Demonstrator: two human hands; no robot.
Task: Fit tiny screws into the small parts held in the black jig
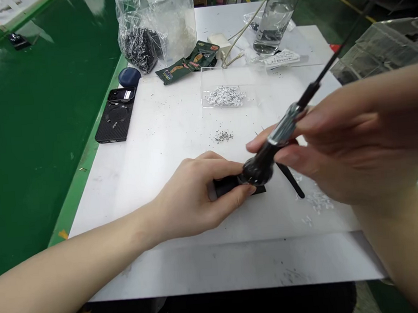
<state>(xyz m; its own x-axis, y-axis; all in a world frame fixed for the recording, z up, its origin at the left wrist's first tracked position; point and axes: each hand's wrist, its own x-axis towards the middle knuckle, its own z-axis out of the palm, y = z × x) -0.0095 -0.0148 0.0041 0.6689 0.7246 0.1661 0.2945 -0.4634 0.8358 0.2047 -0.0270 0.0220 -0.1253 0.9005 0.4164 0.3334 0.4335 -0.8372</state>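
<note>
My right hand (338, 141) pinches a screwdriver-like tool (284, 126) with a black and silver handle. Its long thin dark shaft slants up to the right, and its rounded black end points down at my left hand. My left hand (211, 190) is closed around a small black part (226, 186) low over the white work surface; the tool's rounded end overlaps it, and I cannot tell whether they touch. A flat black piece (259, 189) shows just under my left fingers. Black tweezers (291, 181) lie partly hidden behind my right hand.
White table (149, 272). Small white pieces lie in a clear tray (204, 99) and loose (319, 201) at right; tiny dark bits (224, 136) lie between. Around the edges are a phone (115, 115), plastic bags (155, 30), green packets (187, 64), a liquid-filled bottle (273, 26) and clear boxes (378, 51).
</note>
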